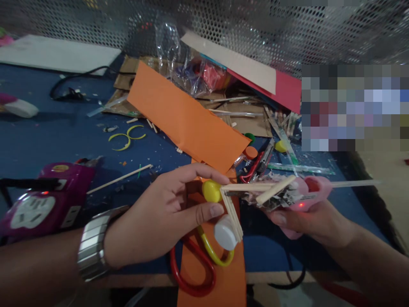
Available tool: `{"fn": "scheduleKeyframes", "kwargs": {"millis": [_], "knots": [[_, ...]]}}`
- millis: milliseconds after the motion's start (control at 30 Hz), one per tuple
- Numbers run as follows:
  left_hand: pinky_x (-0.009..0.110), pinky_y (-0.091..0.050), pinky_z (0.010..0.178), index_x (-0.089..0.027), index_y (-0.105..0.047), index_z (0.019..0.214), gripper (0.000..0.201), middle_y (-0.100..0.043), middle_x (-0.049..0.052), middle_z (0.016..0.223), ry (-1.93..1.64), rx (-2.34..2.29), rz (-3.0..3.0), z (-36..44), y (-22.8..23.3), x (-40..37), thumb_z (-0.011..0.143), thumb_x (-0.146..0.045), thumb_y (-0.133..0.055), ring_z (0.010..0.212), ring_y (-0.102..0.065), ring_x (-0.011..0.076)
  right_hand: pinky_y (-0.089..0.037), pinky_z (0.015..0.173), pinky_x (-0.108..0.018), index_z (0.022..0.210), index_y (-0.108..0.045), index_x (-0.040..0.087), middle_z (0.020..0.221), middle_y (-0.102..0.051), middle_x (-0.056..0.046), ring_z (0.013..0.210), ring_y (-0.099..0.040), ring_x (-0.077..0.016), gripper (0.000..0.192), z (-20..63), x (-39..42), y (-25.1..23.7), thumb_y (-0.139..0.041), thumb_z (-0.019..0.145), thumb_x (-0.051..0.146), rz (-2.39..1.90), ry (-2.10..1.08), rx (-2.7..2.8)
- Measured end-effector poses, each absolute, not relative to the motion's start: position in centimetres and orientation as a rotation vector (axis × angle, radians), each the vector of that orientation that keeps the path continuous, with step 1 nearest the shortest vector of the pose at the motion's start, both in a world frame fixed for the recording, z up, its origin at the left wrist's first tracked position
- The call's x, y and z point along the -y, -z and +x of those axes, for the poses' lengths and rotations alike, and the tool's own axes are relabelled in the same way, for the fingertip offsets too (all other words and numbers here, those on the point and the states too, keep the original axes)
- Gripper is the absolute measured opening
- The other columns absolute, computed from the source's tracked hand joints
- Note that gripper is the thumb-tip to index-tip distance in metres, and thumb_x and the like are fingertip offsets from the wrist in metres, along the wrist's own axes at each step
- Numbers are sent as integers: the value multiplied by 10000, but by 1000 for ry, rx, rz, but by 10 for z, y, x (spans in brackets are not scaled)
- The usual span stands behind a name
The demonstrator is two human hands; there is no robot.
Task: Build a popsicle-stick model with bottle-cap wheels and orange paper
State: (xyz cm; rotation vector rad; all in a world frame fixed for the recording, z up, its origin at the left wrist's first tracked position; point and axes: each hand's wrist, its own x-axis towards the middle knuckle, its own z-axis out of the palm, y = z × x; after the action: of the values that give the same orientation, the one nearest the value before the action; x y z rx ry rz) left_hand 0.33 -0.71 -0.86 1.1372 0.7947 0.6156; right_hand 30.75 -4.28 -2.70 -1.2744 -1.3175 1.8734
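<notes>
Stick frame (232, 215) and pink glue gun (321, 186)
Left hand (159, 213) pinches the frame by its yellow cap (211, 190); at right, the right hand (322, 224) wraps around the gun.

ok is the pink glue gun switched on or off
On, it seems: a red light glows on the pink glue gun in the right hand.
</notes>
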Motion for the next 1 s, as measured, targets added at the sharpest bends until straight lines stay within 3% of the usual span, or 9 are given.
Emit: {"fn": "scheduleKeyframes", "kwargs": {"millis": [133,433,867,1000], "knots": [[183,-667,827,-239,-727,1199,262,-832,28,1055,-613,-788,1153,4,9,7,959,-251,-832,935,-816,151,-344,344,-179,920,-741,284,592,-496,67,441,-360,-92,242,307,44,26,-897,813,434,-1330,-1870,1292],[180,-669,835,-244,-722,1200,243,-834,24,1020,-627,-758,1149,6,10,6,976,-260,-815,937,-817,146,-318,367,-183,1209,-775,314,605,-483,66,434,-378,-89,396,308,45,27,-849,874,513,-1364,-1858,1327],[213,-684,824,-235,-724,1190,243,-829,33,987,-628,-753,1136,5,11,5,968,-257,-819,926,-829,172,-345,364,-196,1199,-800,355,597,-501,60,449,-350,-102,363,307,46,19,-839,876,516,-1355,-1870,1383],[215,-683,801,-226,-722,1181,245,-820,36,956,-634,-738,1122,6,9,5,960,-254,-822,905,-824,176,-312,364,-182,1166,-788,343,572,-445,79,439,-314,-89,335,307,46,20,-842,882,512,-1358,-1876,1348]]}}
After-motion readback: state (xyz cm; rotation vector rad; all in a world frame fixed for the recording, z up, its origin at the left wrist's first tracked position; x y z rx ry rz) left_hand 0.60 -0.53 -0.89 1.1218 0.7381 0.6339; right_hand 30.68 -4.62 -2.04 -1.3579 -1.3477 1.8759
